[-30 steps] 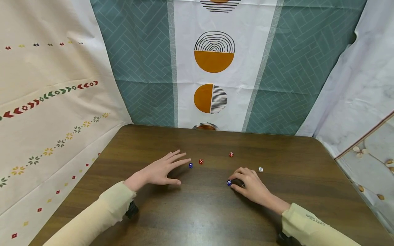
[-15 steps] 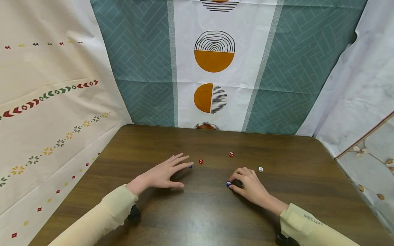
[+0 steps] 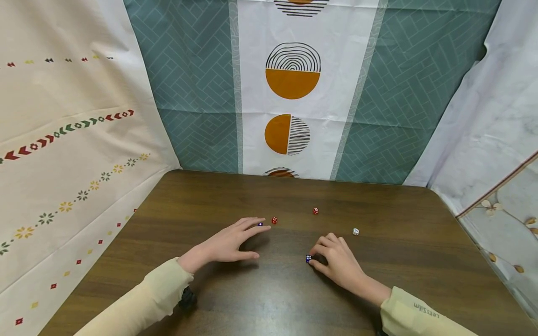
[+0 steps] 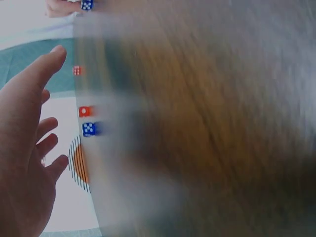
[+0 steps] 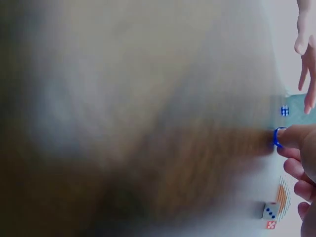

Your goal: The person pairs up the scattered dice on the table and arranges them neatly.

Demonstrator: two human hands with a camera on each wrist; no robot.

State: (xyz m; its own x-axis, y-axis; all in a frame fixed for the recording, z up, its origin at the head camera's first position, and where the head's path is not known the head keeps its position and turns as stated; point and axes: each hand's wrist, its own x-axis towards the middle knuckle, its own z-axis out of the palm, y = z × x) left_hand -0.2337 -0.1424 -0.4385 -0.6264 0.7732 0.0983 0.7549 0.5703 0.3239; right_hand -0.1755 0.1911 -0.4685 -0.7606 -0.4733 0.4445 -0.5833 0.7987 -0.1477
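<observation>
My right hand point(image 3: 338, 261) pinches a blue die point(image 3: 308, 258) with white pips between thumb and fingers, low over the brown table. In the right wrist view that die point(image 5: 277, 138) is mostly covered by the thumb. My left hand point(image 3: 231, 241) hovers at the left with fingers spread and holds nothing. A second blue die point(image 3: 260, 224) shows only partly between its fingers in the head view; the left wrist view shows this blue die point(image 4: 89, 129) whole, apart from the hand. Just right of it lies a red die point(image 3: 274, 220).
Another red die point(image 3: 315, 211) lies farther back on the table point(image 3: 269, 298). A white die point(image 3: 356, 231) rests beyond my right hand. Patterned cloths point(image 3: 197, 93) hang at the back and both sides of the table.
My left hand has shifted right and slightly nearer, its fingers now partly covering the second blue die. The right hand has drawn its blue die a little left and nearer.
</observation>
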